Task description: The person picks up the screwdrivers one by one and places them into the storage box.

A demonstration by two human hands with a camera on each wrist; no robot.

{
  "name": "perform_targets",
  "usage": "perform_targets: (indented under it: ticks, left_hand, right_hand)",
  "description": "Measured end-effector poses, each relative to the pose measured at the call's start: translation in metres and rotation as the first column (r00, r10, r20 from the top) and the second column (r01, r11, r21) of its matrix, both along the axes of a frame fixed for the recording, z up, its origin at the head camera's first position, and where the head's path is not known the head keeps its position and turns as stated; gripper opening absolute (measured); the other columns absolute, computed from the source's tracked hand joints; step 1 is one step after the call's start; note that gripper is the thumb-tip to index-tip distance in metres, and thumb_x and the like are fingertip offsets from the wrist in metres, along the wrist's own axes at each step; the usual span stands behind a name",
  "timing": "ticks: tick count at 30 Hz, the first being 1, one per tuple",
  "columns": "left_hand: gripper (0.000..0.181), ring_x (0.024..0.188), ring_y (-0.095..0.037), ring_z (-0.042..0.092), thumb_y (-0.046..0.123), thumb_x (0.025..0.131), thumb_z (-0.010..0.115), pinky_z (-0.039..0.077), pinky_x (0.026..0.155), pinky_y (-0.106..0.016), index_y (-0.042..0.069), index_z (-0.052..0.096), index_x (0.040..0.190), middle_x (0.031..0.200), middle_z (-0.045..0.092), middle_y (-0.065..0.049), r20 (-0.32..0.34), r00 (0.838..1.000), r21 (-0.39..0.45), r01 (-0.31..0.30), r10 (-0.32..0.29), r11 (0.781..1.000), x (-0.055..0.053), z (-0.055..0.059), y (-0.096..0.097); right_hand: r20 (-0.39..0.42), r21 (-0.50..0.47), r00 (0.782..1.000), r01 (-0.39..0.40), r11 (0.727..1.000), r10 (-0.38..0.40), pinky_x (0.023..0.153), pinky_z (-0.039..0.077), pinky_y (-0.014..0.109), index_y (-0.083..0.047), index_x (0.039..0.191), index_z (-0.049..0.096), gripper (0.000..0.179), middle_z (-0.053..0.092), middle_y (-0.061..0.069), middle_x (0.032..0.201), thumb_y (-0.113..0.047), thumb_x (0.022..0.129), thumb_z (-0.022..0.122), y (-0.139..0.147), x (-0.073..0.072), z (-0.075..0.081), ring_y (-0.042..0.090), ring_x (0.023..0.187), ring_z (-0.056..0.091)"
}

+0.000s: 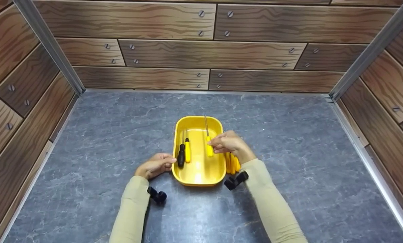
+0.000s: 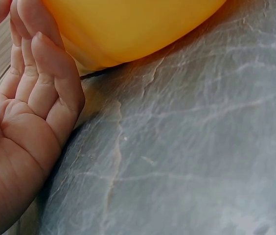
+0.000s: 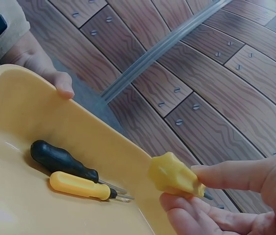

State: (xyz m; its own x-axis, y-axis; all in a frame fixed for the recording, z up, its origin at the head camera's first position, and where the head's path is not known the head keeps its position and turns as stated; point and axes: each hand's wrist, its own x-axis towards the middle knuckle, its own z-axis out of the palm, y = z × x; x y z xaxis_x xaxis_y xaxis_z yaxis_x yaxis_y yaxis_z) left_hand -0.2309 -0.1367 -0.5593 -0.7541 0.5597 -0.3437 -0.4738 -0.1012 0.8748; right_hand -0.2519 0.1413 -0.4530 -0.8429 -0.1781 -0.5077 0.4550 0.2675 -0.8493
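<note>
A yellow-handled screwdriver (image 1: 209, 149) hangs over the yellow tray (image 1: 198, 172), pinched between the right hand's (image 1: 231, 143) thumb and fingers. A black screwdriver (image 1: 181, 157) and slim yellow screwdriver (image 1: 187, 152) already lie inside. The left hand (image 1: 155, 165) grips the rim. Orange-yellow handles (image 1: 232, 164), perhaps more screwdrivers, remain outside, partly hidden.

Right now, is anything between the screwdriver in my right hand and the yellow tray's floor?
Nothing visible. Below the held screwdriver, the yellow tray shows bare floor; the black-handled screwdriver and another yellow-handled one lie aside, near its left wall.
</note>
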Motion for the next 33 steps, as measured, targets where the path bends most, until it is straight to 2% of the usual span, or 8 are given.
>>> perform_targets:
  ticks: [4,16,21,28,33]
  left_hand:
    - [0.014,0.066,-0.002,0.057,0.006,0.092,0.055,0.054,0.071,-0.02,0.013,0.063,0.083,0.069,0.062,0.008,-0.003,1.0,0.006,0.001,-0.001,1.0,0.0,-0.001,-0.001]
    - [0.013,0.065,-0.003,0.055,0.005,0.092,0.054,0.053,0.07,-0.02,0.011,0.062,0.084,0.068,0.059,0.007,0.004,1.0,-0.007,-0.008,0.008,1.0,0.0,-0.001,0.0]
    - [0.011,0.063,-0.003,0.049,0.006,0.092,0.055,0.052,0.067,-0.019,0.011,0.061,0.085,0.064,0.051,0.008,0.011,1.0,-0.004,-0.014,0.014,1.0,0.0,-0.001,0.0]
    - [0.01,0.066,-0.003,0.055,0.005,0.092,0.054,0.055,0.071,-0.02,0.01,0.062,0.088,0.07,0.06,0.007,0.007,1.0,-0.011,-0.011,0.012,1.0,0.0,-0.001,-0.001]
    - [0.006,0.065,-0.003,0.053,0.007,0.091,0.057,0.054,0.071,-0.02,0.009,0.062,0.088,0.069,0.058,0.008,0.005,1.0,-0.013,-0.009,0.01,1.0,0.0,0.0,0.0]
  right_hand:
    - [0.001,0.006,1.0,-0.001,1.0,0.001,0.055,0.056,0.017,0.005,0.099,0.066,0.02,0.063,-0.004,0.06,-0.007,0.083,0.068,-0.003,0.0,-0.001,0.005,0.051,0.06]
    - [0.013,0.001,1.0,-0.018,1.0,0.018,0.057,0.057,0.018,0.006,0.105,0.065,0.024,0.063,-0.003,0.061,-0.006,0.084,0.067,-0.013,-0.003,0.0,0.006,0.052,0.06]
    - [0.027,-0.005,1.0,-0.008,1.0,0.008,0.057,0.057,0.019,0.004,0.1,0.066,0.018,0.064,-0.003,0.061,-0.005,0.084,0.067,-0.017,-0.003,0.0,0.007,0.052,0.061]
    - [0.054,0.006,0.998,0.009,1.0,-0.009,0.057,0.057,0.019,-0.002,0.089,0.064,0.006,0.064,-0.002,0.063,-0.005,0.085,0.067,-0.021,-0.005,-0.002,0.007,0.053,0.062]
    - [0.077,0.015,0.997,0.006,1.0,-0.007,0.056,0.057,0.019,-0.005,0.082,0.064,0.004,0.064,-0.001,0.061,-0.005,0.085,0.067,-0.026,-0.008,-0.005,0.008,0.052,0.061]
